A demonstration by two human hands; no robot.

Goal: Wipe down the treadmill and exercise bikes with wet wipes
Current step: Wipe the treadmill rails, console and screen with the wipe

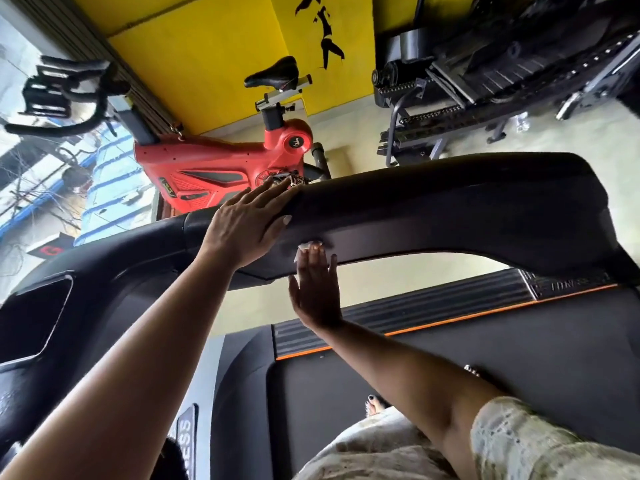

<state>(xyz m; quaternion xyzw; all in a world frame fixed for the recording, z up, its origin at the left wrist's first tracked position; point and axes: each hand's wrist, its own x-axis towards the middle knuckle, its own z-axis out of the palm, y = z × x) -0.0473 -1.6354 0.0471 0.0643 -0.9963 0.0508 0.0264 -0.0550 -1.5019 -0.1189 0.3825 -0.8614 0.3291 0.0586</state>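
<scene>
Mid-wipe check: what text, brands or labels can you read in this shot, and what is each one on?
"ESS": end of a cut-off word, on the treadmill plate, bottom left.
"...NESS": embossed on the rail cap; first letters blurred.
"G": red, on a black sign, far left.
Black brush marks on the yellow wall: unreadable.
Round badge and yellow sticker on the red bike: too small.

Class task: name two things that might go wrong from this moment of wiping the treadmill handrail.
1. The right hand presses the wet wipe against the handrail with straight fingers, not gripping it, so it may slip and drop.
2. The left hand rests flat on the handrail; on a damp surface it might slide.
</scene>
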